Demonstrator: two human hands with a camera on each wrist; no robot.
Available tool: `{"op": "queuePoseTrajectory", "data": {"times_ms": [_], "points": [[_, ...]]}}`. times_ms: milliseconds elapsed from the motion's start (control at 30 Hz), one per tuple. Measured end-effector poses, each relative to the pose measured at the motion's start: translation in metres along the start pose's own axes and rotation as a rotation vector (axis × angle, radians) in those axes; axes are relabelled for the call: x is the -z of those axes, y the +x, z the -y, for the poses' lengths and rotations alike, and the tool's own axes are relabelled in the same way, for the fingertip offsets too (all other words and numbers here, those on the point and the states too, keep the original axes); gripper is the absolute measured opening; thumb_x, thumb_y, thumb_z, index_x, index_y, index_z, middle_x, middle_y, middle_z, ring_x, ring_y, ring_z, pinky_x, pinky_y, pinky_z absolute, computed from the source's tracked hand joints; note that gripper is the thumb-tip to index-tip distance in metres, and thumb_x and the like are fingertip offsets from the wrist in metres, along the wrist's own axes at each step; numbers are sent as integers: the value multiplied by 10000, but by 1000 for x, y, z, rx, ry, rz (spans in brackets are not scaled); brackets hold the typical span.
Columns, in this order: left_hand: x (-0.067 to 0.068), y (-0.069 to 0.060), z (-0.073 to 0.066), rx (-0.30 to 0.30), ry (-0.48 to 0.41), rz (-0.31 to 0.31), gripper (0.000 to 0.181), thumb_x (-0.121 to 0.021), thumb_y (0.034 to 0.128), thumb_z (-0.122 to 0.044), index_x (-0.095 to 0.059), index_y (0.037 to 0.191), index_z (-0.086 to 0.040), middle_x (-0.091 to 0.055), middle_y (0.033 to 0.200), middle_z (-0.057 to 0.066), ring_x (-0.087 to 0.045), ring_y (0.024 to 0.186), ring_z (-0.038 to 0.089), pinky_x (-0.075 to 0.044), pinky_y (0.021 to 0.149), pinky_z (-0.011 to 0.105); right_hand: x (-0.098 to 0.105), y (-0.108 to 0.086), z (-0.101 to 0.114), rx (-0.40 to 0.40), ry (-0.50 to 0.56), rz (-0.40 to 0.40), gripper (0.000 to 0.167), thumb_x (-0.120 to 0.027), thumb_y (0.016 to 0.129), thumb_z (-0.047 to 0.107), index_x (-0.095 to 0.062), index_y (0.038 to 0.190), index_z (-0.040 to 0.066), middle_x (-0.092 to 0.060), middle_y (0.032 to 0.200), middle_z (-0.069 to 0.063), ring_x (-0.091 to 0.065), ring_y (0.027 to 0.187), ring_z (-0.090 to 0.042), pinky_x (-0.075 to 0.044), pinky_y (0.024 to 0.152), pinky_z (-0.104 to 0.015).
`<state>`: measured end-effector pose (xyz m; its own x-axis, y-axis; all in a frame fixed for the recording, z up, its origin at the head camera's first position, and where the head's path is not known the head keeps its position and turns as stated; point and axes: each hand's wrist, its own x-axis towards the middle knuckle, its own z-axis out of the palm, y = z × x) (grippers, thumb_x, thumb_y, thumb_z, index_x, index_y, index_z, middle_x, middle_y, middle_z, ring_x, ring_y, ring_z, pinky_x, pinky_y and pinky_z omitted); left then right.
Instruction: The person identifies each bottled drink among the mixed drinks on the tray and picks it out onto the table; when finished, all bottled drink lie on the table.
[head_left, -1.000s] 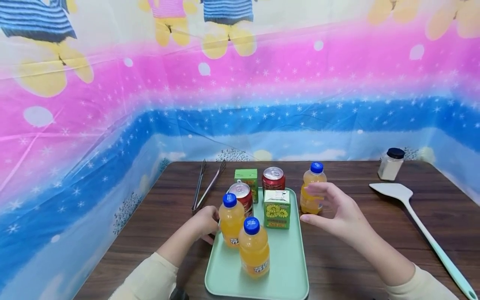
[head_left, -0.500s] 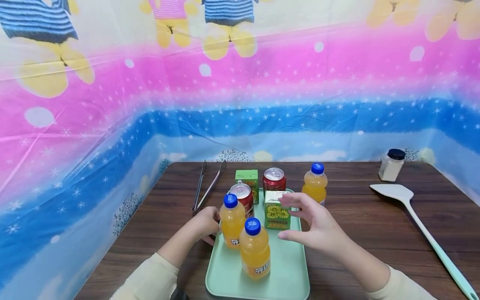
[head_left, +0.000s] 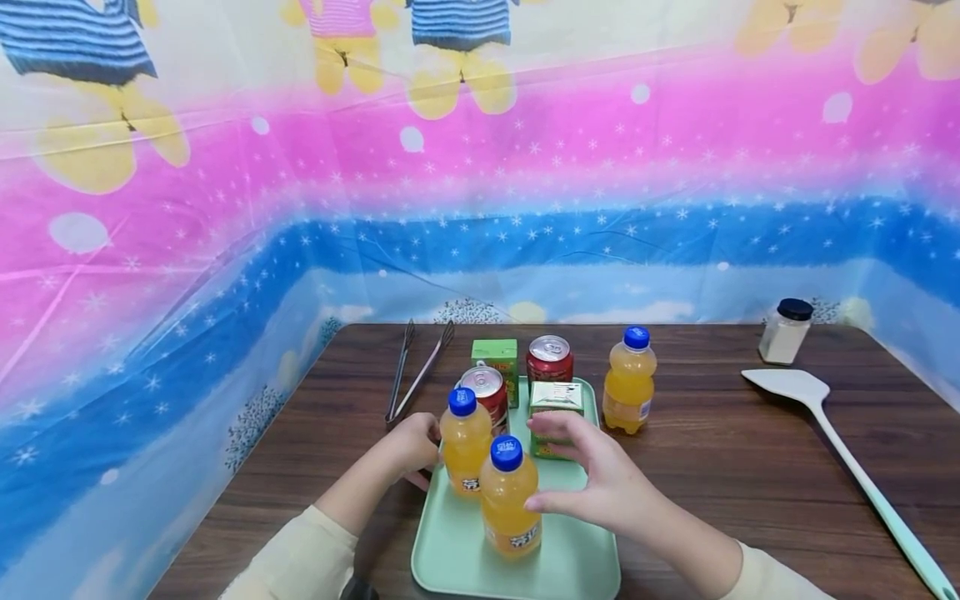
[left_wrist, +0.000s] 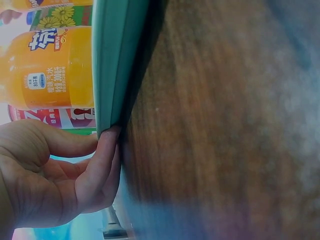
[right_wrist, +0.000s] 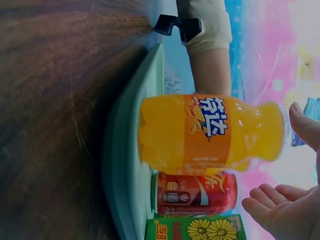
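Observation:
My left hand (head_left: 411, 443) grips the left rim of the pale green tray (head_left: 450, 567); the left wrist view shows thumb above the edge and fingers (left_wrist: 106, 155) beneath it. Over the tray's right side, my right hand (head_left: 600, 475) is spread, fingers apart and holding nothing. Its thumb is close to the front orange soda bottle (head_left: 510, 500); I cannot tell if they touch. A second orange soda bottle (head_left: 463, 442) stands behind it to the left. Also on the tray are two red soda cans (head_left: 550, 360) and two green drink cartons (head_left: 557, 400), the nearer carton partly covered by my right hand.
Another orange soda bottle (head_left: 630, 383) stands on the wooden table (head_left: 705, 467), right of the tray. Metal tongs (head_left: 408, 383) lie at the back left. Far right are a black-lidded jar (head_left: 786, 333) and a white spatula (head_left: 840, 433). Patterned cloth (head_left: 525, 233) hangs behind.
My right hand has moved left and toward me, away from the bottle on the table, to the tray's front bottle. That table bottle is left standing. My left hand keeps its place.

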<state>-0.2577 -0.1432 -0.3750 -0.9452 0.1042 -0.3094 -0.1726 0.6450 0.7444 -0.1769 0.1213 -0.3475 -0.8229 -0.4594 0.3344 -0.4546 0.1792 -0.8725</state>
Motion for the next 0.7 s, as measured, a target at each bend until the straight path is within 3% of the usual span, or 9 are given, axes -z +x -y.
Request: {"op": "queuePoseTrajectory", "data": {"times_ms": [67, 300, 700], "points": [[0, 0, 0, 0, -2, 0, 285, -619, 771, 134, -480, 998, 34, -515, 944, 167, -622, 692, 267, -563, 481, 389, -2, 0, 1, -17, -5, 6, 732, -830, 701, 234, -446, 1314, 121, -518, 1281, 1, -492, 1179, -139, -436, 980, -324], [1, 0, 0, 9, 3, 2, 278, -624, 782, 122, -481, 1000, 26, -513, 940, 164, -618, 702, 267, -564, 487, 386, -9, 0, 0, -64, -30, 22, 690, -825, 705, 281, -473, 1285, 152, -540, 1240, 31, -498, 1176, -201, -434, 982, -352], [0, -1, 0, -1, 11, -6, 289, -639, 776, 112, -486, 1005, 27, -524, 928, 161, -625, 690, 261, -563, 481, 385, -16, 2, 1, -62, -45, 57, 662, -815, 722, 281, -473, 1275, 153, -552, 1213, 45, -526, 1115, -120, -450, 962, -415]]}}
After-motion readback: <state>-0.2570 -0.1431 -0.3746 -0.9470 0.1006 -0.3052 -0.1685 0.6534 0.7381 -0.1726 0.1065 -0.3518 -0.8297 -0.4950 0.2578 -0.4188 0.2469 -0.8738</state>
